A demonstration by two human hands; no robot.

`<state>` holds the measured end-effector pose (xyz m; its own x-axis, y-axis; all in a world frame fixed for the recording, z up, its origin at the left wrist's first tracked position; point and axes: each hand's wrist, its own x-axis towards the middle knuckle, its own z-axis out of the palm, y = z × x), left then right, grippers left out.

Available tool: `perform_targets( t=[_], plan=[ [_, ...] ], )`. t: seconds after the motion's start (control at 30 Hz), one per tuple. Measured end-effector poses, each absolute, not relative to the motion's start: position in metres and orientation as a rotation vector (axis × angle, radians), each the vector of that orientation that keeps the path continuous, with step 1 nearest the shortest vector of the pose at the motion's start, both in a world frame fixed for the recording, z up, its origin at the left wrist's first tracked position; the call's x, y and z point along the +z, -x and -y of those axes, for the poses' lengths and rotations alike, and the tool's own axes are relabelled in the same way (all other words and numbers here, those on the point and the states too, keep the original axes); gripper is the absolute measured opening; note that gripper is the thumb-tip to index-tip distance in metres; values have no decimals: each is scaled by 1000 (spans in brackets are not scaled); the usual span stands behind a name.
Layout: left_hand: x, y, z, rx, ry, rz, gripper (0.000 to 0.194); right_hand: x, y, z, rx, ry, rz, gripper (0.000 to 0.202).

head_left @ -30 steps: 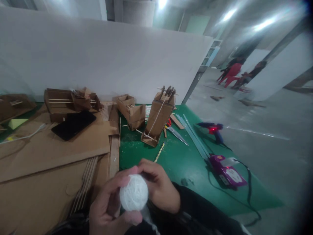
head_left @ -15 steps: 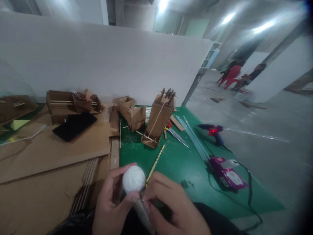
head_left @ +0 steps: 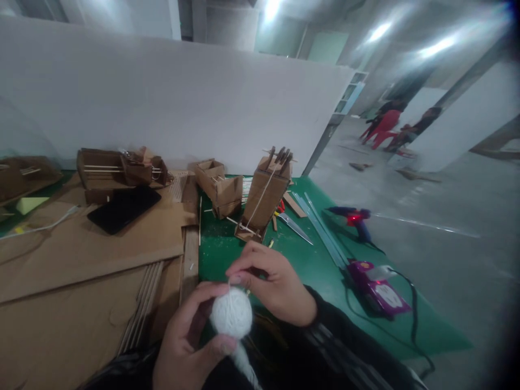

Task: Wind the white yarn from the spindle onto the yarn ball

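Note:
A ball of white yarn [head_left: 231,313] is held in my left hand [head_left: 184,336], with the thumb below and the fingers at its upper left. My right hand [head_left: 270,279] is just above the ball, thumb and fingertips pinched on a white strand at its top. A thicker white length [head_left: 246,365] hangs below the ball. Behind my right hand, most of a yellow patterned stick [head_left: 271,244] is hidden; its tip shows. Farther back stands a tilted cardboard structure [head_left: 264,200] with a string down its front.
Scissors [head_left: 294,226], clear glue sticks [head_left: 325,233], a glue gun [head_left: 355,216] and a purple power strip [head_left: 379,290] lie to the right. On the left are cardboard sheets [head_left: 81,260], a black phone [head_left: 124,208] and cardboard boxes [head_left: 105,170]. People sit far off at upper right.
My right hand has moved up from beside the ball's lower side to above it, covering most of the yellow stick. The yarn ball has shifted slightly right and down.

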<state>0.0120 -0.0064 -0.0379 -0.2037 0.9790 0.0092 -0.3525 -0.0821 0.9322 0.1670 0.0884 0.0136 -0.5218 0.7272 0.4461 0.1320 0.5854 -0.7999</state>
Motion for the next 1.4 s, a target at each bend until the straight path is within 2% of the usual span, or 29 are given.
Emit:
perform_targets(
  t=[0.1, 0.27, 0.37, 0.63, 0.87, 1.03, 1.2, 1.4],
  plan=[
    [-40, -9, 7, 1530, -938, -1039, 54, -2, -159, -85, 1027, 783, 1916, 30],
    [-46, -5, 4, 1604, -1065, -1070, 47, -17, -154, -70, 1056, 849, 1938, 18],
    [-48, -6, 3, 1618, -1051, -1124, 45, -17, -155, -59, 1002, 884, 2013, 20],
    [-55, -2, 4, 1563, -1178, -1293, 42, -4, -162, -26, 956, 825, 2080, 14],
    [-44, 3, 2, 1330, -1129, -1044, 43, 25, -175, -32, 714, 579, 2262, 15],
    [-39, 3, 1, 1313, -1140, -896, 45, 33, -181, -56, 604, 490, 2282, 14],
    [-43, 4, 2, 1369, -1166, -914, 45, 21, -177, -77, 780, 539, 2092, 10],
    [-49, -1, 7, 1558, -1209, -1022, 45, -12, -163, -80, 1032, 759, 1923, 20]
  ],
)
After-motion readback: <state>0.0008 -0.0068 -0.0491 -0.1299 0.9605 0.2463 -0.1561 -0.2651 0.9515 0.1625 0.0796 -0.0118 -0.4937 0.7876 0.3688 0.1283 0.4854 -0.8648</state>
